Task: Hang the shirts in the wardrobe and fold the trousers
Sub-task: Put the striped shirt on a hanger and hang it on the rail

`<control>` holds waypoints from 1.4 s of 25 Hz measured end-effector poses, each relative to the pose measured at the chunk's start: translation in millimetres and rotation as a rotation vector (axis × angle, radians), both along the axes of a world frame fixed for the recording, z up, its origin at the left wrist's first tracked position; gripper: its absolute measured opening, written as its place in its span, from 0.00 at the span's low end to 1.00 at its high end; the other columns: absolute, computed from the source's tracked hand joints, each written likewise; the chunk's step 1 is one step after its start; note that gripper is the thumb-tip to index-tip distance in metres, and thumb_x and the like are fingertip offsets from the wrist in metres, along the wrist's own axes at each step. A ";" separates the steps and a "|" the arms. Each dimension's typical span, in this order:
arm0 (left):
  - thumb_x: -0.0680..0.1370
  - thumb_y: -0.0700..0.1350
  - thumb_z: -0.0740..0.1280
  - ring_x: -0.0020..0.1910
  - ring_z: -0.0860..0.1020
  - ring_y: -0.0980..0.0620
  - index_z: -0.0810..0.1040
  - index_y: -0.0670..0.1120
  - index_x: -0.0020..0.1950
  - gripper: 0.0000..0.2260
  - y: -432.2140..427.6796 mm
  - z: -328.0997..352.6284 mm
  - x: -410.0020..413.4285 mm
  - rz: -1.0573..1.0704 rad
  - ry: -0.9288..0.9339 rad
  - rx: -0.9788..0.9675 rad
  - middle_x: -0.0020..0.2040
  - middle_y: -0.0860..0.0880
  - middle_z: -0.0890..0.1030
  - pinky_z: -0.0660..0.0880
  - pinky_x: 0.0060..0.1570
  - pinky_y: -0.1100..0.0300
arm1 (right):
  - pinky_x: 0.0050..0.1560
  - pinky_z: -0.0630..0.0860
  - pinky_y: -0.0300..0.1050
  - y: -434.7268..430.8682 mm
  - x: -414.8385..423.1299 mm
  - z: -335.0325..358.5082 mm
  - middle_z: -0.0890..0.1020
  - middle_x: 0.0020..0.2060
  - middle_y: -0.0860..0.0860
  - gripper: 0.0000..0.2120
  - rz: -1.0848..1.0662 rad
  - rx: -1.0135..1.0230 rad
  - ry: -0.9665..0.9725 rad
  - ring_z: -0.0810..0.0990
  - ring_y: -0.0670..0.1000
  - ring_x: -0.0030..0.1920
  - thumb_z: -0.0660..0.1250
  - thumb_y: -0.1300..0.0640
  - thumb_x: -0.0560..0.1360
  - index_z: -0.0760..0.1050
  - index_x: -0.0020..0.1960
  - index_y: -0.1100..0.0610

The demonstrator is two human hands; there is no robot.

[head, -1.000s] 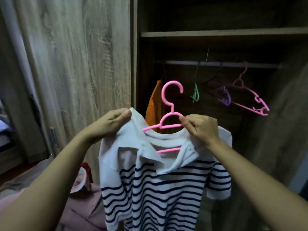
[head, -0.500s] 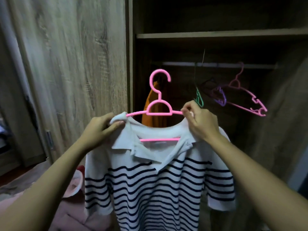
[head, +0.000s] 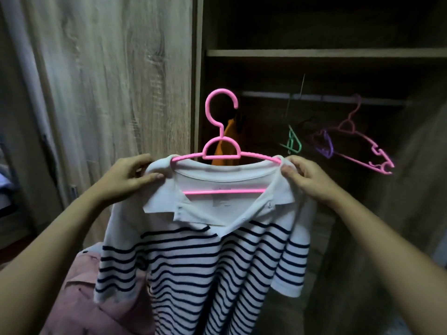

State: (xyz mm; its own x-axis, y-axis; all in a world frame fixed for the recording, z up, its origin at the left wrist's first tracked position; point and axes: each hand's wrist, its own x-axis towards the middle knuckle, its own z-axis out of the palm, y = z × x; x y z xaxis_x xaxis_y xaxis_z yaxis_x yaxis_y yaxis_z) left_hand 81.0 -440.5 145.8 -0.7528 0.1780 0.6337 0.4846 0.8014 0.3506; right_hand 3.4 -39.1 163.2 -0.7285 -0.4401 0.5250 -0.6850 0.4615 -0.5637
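Striped shirt [head: 205, 257] on pink hanger [head: 221, 151], both hands gripping

Striped polo shirt [head: 205, 262]: soft knit cloth, matt. Pink hanger [head: 221, 153] in its neck: smooth plastic, slight sheen. Wardrobe door [head: 121, 81]: wood-grain board, matt, coarse-looking grain. Rail [head: 326, 99]: pale, smooth, metal-looking. Purple hanger [head: 325, 146], green hanger [head: 294, 143]: thin plastic. Pink garment [head: 79, 298]: matt cloth, creased.

Near the right end of the clothes rail [head: 326, 99], an empty pink hanger [head: 358, 161], tilted down to the right. Just left of it, a purple hanger [head: 327, 147], then a small green hanger [head: 294, 142] dangling on a long thin hook. At the rail's left end, an orange garment [head: 221, 151], hanging. Bottom-left corner: crumpled pink clothing [head: 79, 298].
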 end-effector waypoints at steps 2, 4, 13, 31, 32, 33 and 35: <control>0.69 0.62 0.65 0.44 0.80 0.44 0.79 0.51 0.50 0.18 0.9 -3.0 -0.9 -0.011 0.004 0.049 0.42 0.46 0.82 0.76 0.44 0.49 | 0.50 0.73 0.47 -4.5 0.6 0.1 0.79 0.42 0.43 0.03 0.018 -0.027 -0.001 0.77 0.44 0.45 0.65 0.55 0.76 0.75 0.48 0.47; 0.69 0.58 0.68 0.46 0.80 0.54 0.79 0.60 0.51 0.12 4.5 -4.7 0.5 -0.039 0.026 0.156 0.47 0.52 0.83 0.77 0.46 0.54 | 0.56 0.75 0.53 -7.2 1.6 3.5 0.81 0.47 0.44 0.08 0.002 0.033 0.021 0.79 0.45 0.50 0.69 0.54 0.73 0.75 0.51 0.48; 0.73 0.55 0.70 0.31 0.73 0.66 0.78 0.66 0.37 0.06 25.7 24.1 -3.4 0.000 0.075 0.172 0.31 0.64 0.78 0.66 0.30 0.73 | 0.47 0.77 0.52 -13.0 11.2 21.8 0.80 0.46 0.43 0.16 -0.278 0.130 0.154 0.79 0.48 0.46 0.69 0.39 0.65 0.73 0.49 0.43; 0.69 0.58 0.66 0.25 0.68 0.58 0.66 0.53 0.28 0.15 46.7 19.4 8.3 0.155 0.062 0.002 0.23 0.53 0.68 0.61 0.28 0.65 | 0.55 0.74 0.51 -70.0 14.8 23.3 0.80 0.53 0.55 0.16 -0.258 0.024 0.151 0.78 0.54 0.52 0.63 0.48 0.76 0.72 0.59 0.57; 0.69 0.56 0.65 0.26 0.69 0.57 0.65 0.52 0.28 0.14 58.7 18.9 7.2 0.201 0.092 -0.013 0.23 0.53 0.68 0.61 0.28 0.64 | 0.53 0.74 0.48 -85.5 19.6 24.8 0.81 0.53 0.56 0.14 -0.177 -0.055 -0.066 0.78 0.52 0.49 0.60 0.48 0.78 0.72 0.57 0.58; 0.69 0.55 0.65 0.27 0.71 0.53 0.66 0.51 0.30 0.13 71.8 18.9 4.8 0.251 0.123 -0.026 0.25 0.52 0.70 0.62 0.28 0.59 | 0.51 0.73 0.46 -99.9 22.0 25.9 0.82 0.54 0.59 0.16 -0.077 -0.152 -0.311 0.78 0.51 0.46 0.57 0.48 0.80 0.73 0.57 0.60; 0.72 0.55 0.65 0.36 0.76 0.40 0.68 0.49 0.33 0.13 97.8 21.9 -2.5 0.355 0.157 -0.033 0.31 0.44 0.77 0.62 0.32 0.55 | 0.48 0.72 0.43 -119.9 13.9 26.0 0.84 0.49 0.59 0.21 0.045 -0.318 -0.617 0.77 0.50 0.42 0.53 0.48 0.81 0.72 0.60 0.64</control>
